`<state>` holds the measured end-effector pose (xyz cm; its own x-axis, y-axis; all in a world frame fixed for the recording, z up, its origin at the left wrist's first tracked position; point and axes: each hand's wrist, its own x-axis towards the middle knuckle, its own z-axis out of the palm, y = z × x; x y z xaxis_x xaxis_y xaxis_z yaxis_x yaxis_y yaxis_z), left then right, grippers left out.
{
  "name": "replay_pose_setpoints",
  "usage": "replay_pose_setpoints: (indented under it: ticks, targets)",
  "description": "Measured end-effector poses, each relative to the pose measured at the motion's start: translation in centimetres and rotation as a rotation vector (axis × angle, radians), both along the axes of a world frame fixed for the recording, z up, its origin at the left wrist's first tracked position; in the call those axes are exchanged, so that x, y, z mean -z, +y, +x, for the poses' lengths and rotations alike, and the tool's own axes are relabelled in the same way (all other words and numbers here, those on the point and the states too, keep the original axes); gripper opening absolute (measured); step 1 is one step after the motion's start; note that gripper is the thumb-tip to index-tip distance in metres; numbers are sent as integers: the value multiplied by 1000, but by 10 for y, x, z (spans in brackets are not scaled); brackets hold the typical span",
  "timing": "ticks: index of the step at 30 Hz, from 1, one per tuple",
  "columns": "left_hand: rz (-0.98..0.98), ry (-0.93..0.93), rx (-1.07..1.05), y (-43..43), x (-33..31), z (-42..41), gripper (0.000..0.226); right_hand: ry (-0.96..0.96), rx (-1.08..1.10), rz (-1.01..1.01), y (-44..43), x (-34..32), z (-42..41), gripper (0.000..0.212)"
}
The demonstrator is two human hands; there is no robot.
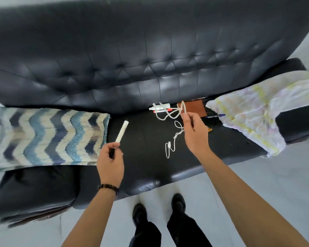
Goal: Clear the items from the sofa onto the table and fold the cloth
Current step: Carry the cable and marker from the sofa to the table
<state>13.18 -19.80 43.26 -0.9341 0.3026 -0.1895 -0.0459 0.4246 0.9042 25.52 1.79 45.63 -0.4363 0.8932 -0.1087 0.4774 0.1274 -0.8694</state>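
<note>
My left hand (pixel 111 157) is shut on a white marker (pixel 122 131) with a dark end, held above the black sofa seat (pixel 143 157). My right hand (pixel 193 129) pinches a loop of a white charging cable (pixel 171 145), whose plug end trails on the seat. At the back of the seat lie a white charger block (pixel 161 106), a red-tipped pen beneath it, a brown wallet (pixel 194 108) and a blue pen (pixel 215 115). A crumpled pale yellow-and-white cloth (pixel 253 113) is spread over the right end of the sofa.
A zigzag blue, cream and navy cushion (pixel 48 136) lies on the left of the seat. The tufted backrest (pixel 132 59) rises behind. Grey tiled floor (pixel 257 184) and my two dark shoes (pixel 159 211) are in front of the sofa. No table is in view.
</note>
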Motion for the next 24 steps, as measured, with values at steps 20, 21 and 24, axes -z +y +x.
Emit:
replay_pose_setpoints:
  ticks: [20,21,24]
  targets:
    - [130,66,142,-57,-120,61,12,116,227,-12,-97,-125,96,24]
    - [137,71,147,-55,-122,61,13,113,250,-21,-103,-130,105,23]
    - [154,68,198,-45,-128,72,17,119,336,-18,-118,-141,142,21]
